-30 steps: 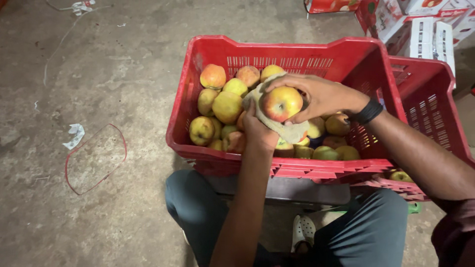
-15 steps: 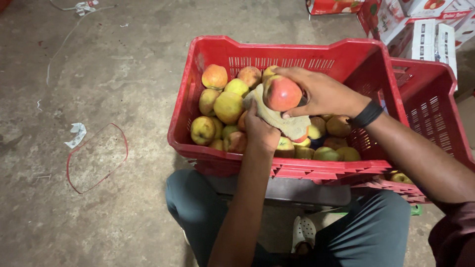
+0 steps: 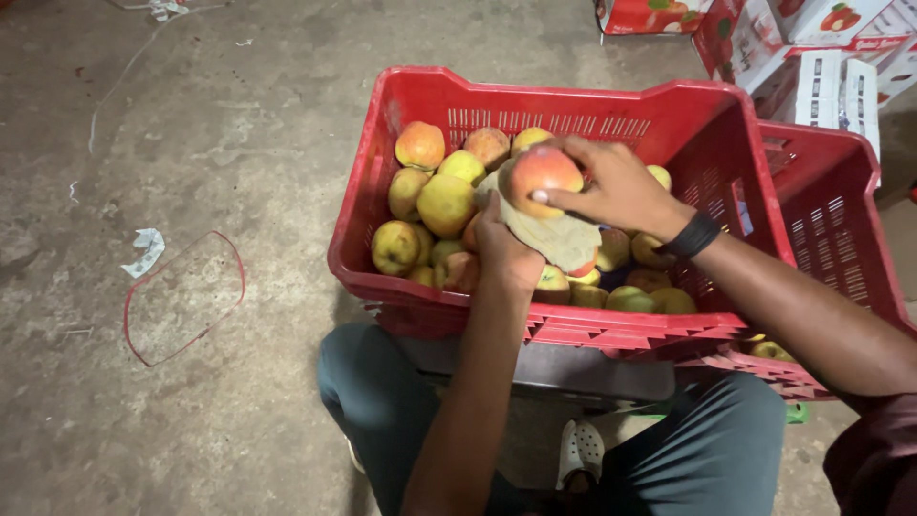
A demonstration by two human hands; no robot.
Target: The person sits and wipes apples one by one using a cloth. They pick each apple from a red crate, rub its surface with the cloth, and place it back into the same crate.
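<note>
Centre frame, above the red crate (image 3: 420,277), the right hand (image 3: 611,186) grips a red-yellow apple (image 3: 541,170), now rolled red-side up against the tan cloth (image 3: 552,234) clutched in the left hand (image 3: 506,253): wiping continues.

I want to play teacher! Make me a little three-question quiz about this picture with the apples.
1. True or false: the right hand holds a red-yellow apple against a beige cloth.
2. Which hand grips the cloth from below? A) left hand B) right hand C) neither
3. Fill in: the loose apples lie in a red plastic ____.

Key: 1 true. 2 A. 3 crate; a second red crate stands just behind it on the right, and cardboard boxes sit on the concrete floor beyond.
</note>
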